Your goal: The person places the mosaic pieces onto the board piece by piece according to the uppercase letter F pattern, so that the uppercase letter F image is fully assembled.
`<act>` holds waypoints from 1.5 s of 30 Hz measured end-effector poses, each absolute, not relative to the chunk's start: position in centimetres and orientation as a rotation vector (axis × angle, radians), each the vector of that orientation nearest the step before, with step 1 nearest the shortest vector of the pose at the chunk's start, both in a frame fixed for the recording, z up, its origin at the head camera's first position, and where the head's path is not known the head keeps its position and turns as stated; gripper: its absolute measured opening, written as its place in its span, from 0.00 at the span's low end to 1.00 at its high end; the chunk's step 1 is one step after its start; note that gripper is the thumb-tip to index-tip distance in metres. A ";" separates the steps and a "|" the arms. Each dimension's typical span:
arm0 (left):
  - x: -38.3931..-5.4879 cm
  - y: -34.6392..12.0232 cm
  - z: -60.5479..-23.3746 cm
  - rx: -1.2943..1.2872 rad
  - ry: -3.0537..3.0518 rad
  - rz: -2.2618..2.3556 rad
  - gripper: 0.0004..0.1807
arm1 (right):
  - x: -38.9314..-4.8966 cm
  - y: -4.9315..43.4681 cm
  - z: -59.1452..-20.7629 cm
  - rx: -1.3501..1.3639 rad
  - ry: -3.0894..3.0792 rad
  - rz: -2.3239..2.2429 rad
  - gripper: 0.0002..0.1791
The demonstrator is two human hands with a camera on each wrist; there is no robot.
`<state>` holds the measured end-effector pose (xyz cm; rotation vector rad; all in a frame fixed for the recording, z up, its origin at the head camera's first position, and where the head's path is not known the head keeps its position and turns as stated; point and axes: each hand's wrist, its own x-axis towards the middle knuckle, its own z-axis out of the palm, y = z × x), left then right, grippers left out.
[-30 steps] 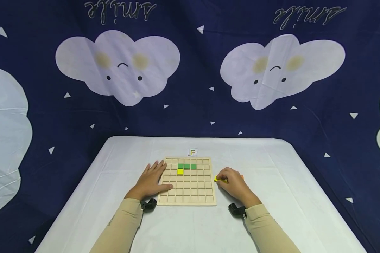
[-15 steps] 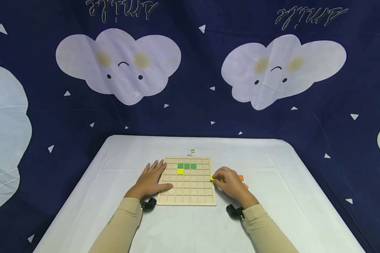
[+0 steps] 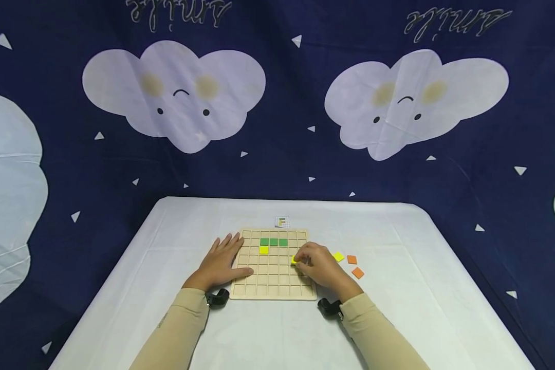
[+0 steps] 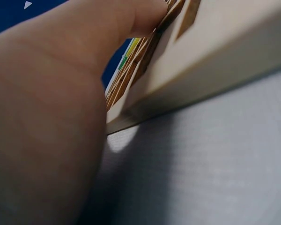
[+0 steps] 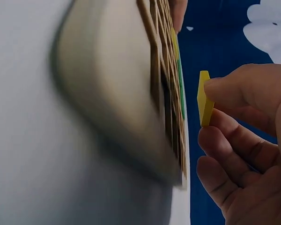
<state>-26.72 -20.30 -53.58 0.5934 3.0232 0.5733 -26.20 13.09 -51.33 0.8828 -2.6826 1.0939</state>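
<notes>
A wooden grid board lies on the table. Three green tiles sit side by side in an upper row, with one yellow tile below the leftmost. My left hand rests on the board's left edge, fingers straight and thumb reaching onto the grid. Over the right part of the board, my right hand pinches another yellow tile between thumb and fingers. In the right wrist view this tile is held apart from the board's surface.
Right of the board lie a loose yellow tile and two orange tiles, one upper and one lower. A small pattern card lies behind the board. A dark blue cloud-printed cloth hangs behind the table.
My right hand has moved left from beside the board to over it, carrying the yellow tile. The loose yellow and orange tiles are now uncovered. My left hand stays in place.
</notes>
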 end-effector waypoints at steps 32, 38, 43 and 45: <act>-26.5 -20.1 -53.1 0.606 3.013 0.586 0.61 | -29.0 5.2 -50.1 1.148 -2.805 0.878 0.03; -26.5 -20.2 -53.2 0.606 3.017 0.580 0.61 | -29.0 4.8 -50.4 1.127 -2.819 0.870 0.03; -26.5 -20.3 -53.3 0.603 3.018 0.587 0.61 | -28.9 4.6 -50.4 1.137 -2.812 0.880 0.04; -26.5 -20.4 -53.4 0.604 3.017 0.591 0.61 | -28.8 4.5 -50.3 1.138 -2.817 0.882 0.04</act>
